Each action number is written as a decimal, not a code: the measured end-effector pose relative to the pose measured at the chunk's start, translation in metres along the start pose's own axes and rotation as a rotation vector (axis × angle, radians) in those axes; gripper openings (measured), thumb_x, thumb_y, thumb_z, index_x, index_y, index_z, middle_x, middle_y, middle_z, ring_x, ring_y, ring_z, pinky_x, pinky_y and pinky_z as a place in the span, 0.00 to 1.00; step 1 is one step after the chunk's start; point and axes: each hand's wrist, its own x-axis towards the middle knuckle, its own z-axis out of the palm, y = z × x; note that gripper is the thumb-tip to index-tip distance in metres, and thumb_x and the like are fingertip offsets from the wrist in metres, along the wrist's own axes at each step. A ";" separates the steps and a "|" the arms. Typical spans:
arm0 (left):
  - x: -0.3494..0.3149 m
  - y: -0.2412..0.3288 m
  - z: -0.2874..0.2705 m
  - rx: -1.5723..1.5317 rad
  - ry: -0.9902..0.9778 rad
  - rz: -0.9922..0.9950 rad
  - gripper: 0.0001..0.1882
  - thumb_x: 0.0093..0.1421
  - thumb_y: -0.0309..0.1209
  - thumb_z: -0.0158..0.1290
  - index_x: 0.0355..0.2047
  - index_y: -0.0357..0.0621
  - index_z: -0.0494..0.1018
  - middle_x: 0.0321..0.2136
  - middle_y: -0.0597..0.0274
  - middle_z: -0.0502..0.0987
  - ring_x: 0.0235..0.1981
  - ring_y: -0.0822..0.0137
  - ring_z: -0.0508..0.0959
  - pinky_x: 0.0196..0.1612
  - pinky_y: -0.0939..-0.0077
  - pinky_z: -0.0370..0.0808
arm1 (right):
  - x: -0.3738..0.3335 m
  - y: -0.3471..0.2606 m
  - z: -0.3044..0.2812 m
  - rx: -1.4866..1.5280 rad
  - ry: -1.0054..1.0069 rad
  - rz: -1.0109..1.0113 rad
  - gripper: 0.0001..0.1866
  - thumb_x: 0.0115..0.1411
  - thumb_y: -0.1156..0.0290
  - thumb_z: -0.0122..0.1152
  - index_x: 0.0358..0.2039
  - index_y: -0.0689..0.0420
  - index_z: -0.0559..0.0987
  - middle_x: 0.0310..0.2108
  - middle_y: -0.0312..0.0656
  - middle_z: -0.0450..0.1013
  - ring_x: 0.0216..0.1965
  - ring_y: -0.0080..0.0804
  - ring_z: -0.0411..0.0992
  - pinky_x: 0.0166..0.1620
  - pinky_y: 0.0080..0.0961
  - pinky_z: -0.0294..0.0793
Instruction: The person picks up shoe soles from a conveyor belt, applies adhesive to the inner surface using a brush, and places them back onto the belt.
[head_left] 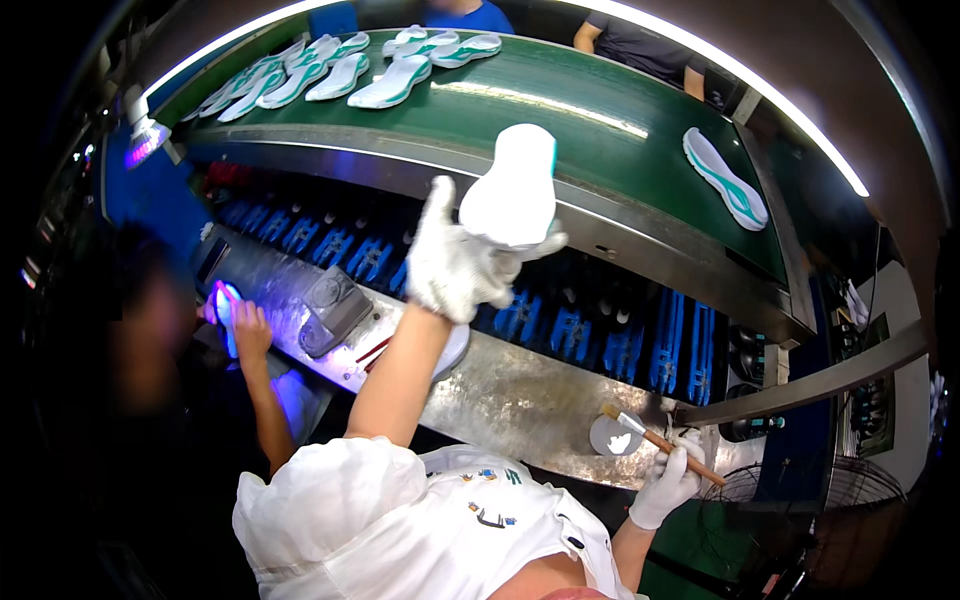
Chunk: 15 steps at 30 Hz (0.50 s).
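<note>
My left hand (455, 265), in a white knit glove, reaches out over the near edge of the green conveyor. It is closed on the lower end of a white shoe sole (512, 190), which has a thin teal edge and is held up with a broad face showing. Some of the fingers are hidden behind the sole. At the lower right, my gloved right hand (672, 482) grips a wooden-handled brush (665, 445). The brush's bristles are over a small round grey pot (606, 437) with something white in it, standing on the metal bench.
Several white-and-teal soles (392, 82) lie on the conveyor belt (590, 120) at the far left, one sole (725, 180) at its right. A grey device (333, 310) sits on the bench (510, 395). A co-worker's hand (250, 330) is at left; people stand beyond the belt.
</note>
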 end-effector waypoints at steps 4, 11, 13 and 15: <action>0.022 -0.024 0.014 -0.251 -0.260 -0.030 0.41 0.57 0.64 0.37 0.55 0.42 0.59 0.46 0.34 0.68 0.42 0.42 0.74 0.27 0.71 0.79 | 0.001 -0.003 0.000 0.030 0.006 -0.033 0.07 0.57 0.73 0.48 0.32 0.63 0.73 0.22 0.35 0.65 0.16 0.13 0.58 0.20 0.08 0.54; -0.032 -0.087 0.008 0.392 -0.064 0.026 0.41 0.55 0.59 0.47 0.57 0.37 0.58 0.45 0.46 0.72 0.43 0.54 0.76 0.47 0.60 0.75 | 0.019 -0.019 0.000 -0.055 0.017 -0.137 0.07 0.58 0.72 0.50 0.35 0.61 0.73 0.27 0.36 0.68 0.18 0.14 0.61 0.21 0.09 0.58; -0.047 -0.104 -0.009 0.392 -0.014 -0.049 0.41 0.53 0.56 0.50 0.57 0.37 0.57 0.47 0.47 0.71 0.45 0.54 0.75 0.48 0.61 0.74 | 0.024 -0.039 0.009 0.012 -0.059 -0.188 0.08 0.58 0.72 0.50 0.36 0.62 0.73 0.30 0.37 0.69 0.20 0.15 0.64 0.23 0.10 0.62; -0.060 -0.119 -0.027 0.373 0.033 -0.134 0.41 0.52 0.53 0.53 0.58 0.37 0.56 0.48 0.48 0.70 0.47 0.54 0.74 0.50 0.61 0.72 | 0.027 -0.058 0.028 0.047 -0.080 -0.306 0.08 0.58 0.73 0.51 0.36 0.63 0.73 0.27 0.38 0.70 0.21 0.16 0.67 0.24 0.11 0.64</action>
